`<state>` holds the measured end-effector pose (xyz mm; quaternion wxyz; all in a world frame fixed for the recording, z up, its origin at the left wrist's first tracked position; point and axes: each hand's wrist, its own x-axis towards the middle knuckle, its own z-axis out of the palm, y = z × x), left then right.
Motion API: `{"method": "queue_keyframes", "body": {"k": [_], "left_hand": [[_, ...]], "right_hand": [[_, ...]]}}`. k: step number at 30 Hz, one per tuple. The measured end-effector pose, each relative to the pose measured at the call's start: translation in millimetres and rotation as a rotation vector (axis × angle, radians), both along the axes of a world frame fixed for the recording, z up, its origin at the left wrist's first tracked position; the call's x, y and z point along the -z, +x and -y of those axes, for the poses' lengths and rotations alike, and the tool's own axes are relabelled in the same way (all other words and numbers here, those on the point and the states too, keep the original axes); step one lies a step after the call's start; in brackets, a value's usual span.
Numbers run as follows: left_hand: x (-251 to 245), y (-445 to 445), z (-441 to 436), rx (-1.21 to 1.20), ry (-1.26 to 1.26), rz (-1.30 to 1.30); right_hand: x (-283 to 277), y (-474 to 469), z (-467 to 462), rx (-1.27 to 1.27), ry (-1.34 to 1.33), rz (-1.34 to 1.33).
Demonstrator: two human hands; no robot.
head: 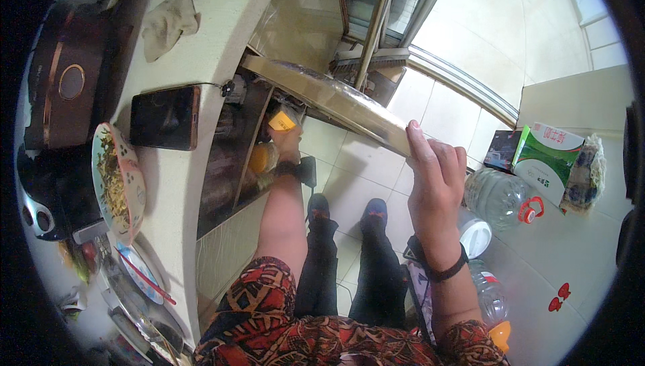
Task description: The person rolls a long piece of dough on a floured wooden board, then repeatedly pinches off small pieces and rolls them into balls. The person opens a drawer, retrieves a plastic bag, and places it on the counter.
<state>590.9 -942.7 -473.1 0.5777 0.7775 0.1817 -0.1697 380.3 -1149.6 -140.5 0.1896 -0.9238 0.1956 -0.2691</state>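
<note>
My right hand (437,179) grips the free edge of an opened cabinet door (332,96), fingers over its top. Within the cabinet below the counter, my left hand (288,139) is at a package with a yellow label (282,121); its fingers are largely hidden, and the package seems to be in its grasp. Just under that wrist stands a jar with a yellow-orange lid or content (263,157). A dark divider (252,147) splits the cabinet inside. Dark, indistinct items fill the compartment left of it.
On the counter (174,179) lie a smartphone (165,117), a cloth (169,26), a bowl of food (118,184) and a plate with red chopsticks (143,275). A broom (373,56) leans beyond the door. Large plastic bottles (496,197) and cartons (546,164) stand at the right.
</note>
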Motion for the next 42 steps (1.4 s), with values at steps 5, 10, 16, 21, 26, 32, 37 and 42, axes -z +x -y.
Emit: {"method": "queue_keyframes", "body": {"k": [5, 10, 16, 21, 26, 32, 37, 42], "left_hand": [[-54, -34, -15, 0.117, -0.226, 0.164], [-93, -74, -34, 0.141, -0.269, -0.094], [-215, -134, -48, 0.661, 0.375, 0.252], [-328, -179, -66, 0.952, 0.438, 0.554], [-411, -197, -77, 1.173, 0.543, 0.691], [-464, -210, -81, 1.256, 0.571, 0.833], [-478, -216, -86, 1.268, 0.514, 0.953], [-482, -222, -92, 1.325, 0.465, 0.978]], "right_hand": [[0, 0, 0, 0.004, 0.03, -0.013], [0, -2, -1, 0.005, 0.041, -0.001], [-7, -1, -3, 0.012, 0.048, -0.047], [-33, -6, -5, 0.08, -0.075, -0.141], [-74, -17, -32, -0.175, 0.222, 0.061], [-119, -22, -76, -0.386, 0.176, -0.069], [-143, -28, -85, -0.313, 0.088, -0.292], [-144, -37, -84, -0.393, 0.012, -0.343]]}}
